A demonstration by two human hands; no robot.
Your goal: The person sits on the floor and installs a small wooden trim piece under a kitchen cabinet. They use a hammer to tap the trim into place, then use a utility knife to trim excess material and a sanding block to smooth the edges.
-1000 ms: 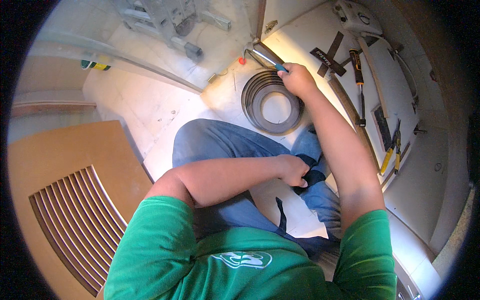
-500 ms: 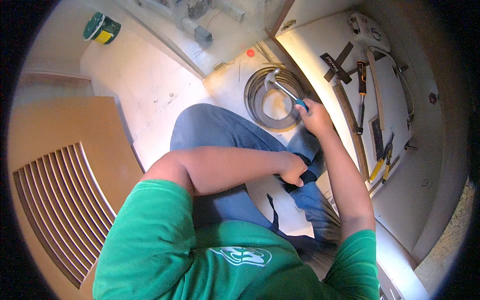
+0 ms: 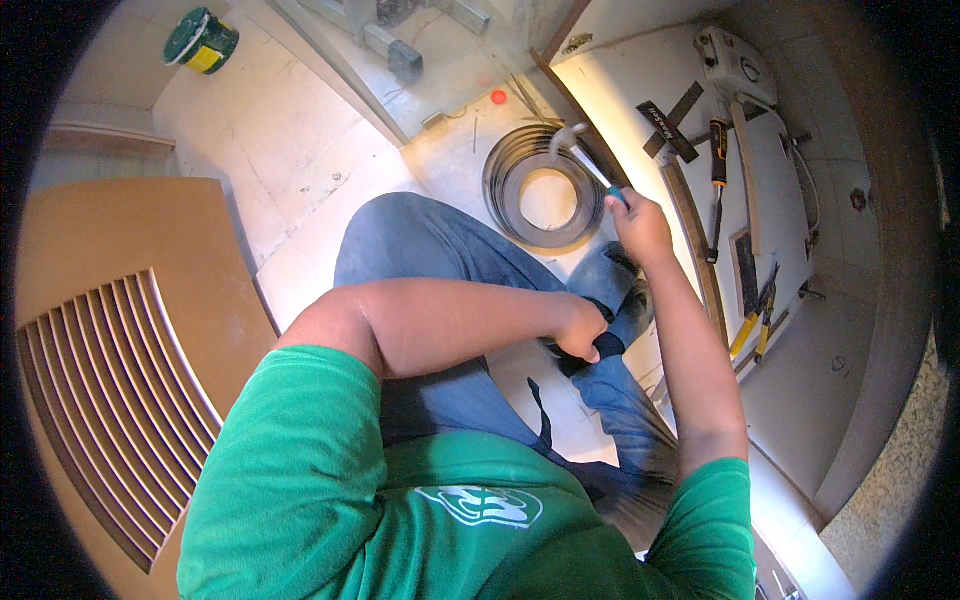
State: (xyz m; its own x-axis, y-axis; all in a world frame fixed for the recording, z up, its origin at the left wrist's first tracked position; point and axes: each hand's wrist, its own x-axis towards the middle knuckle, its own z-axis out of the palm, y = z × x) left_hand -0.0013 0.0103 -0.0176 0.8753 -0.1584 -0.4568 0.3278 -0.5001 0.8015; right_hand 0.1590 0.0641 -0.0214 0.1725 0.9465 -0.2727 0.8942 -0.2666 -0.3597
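Observation:
My right hand (image 3: 642,232) grips the teal handle of a claw hammer (image 3: 600,177), whose motion-blurred head hangs above the right part of a coil of dark banding strip (image 3: 510,200) on the floor. My left hand (image 3: 583,325) lies across my crossed ankles, fingers curled on a black sock or cuff (image 3: 607,346); what exactly they grip is partly hidden. My jeans-covered knee (image 3: 395,230) is just left of the coil. A small red round item (image 3: 498,97) lies beyond the coil.
At right, a white panel holds an orange-black tool (image 3: 718,150), dark brackets (image 3: 668,130), yellow-handled pliers (image 3: 747,330) and a white appliance (image 3: 730,65). A brown louvred board (image 3: 220,290) lies at left, a green bucket (image 3: 200,45) behind. Glass and metal ladder parts (image 3: 400,58) are at top.
My right hand has come down and to the right with the hammer, whose head now points toward the coil's right side. My left hand stays at the ankles. The whole view has shifted slightly.

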